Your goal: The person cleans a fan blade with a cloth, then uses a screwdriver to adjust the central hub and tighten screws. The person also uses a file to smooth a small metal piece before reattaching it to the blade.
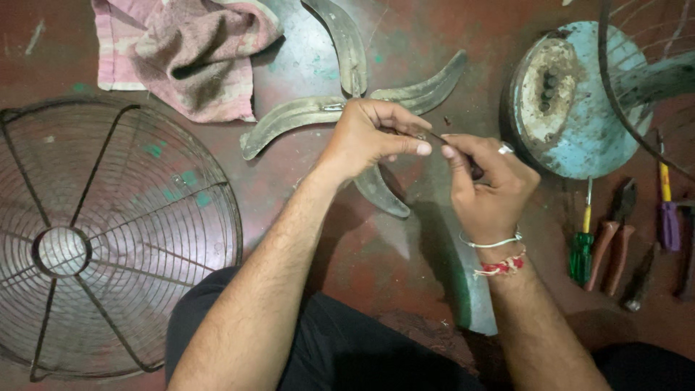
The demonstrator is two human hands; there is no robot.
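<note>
Hands [427, 156] over fan blades [347, 108]

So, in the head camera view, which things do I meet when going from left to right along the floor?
Wire fan guard → pink cloth → fan blades → left hand → right hand → blue motor housing → green screwdriver → pliers → purple-handled screwdriver.
</note>
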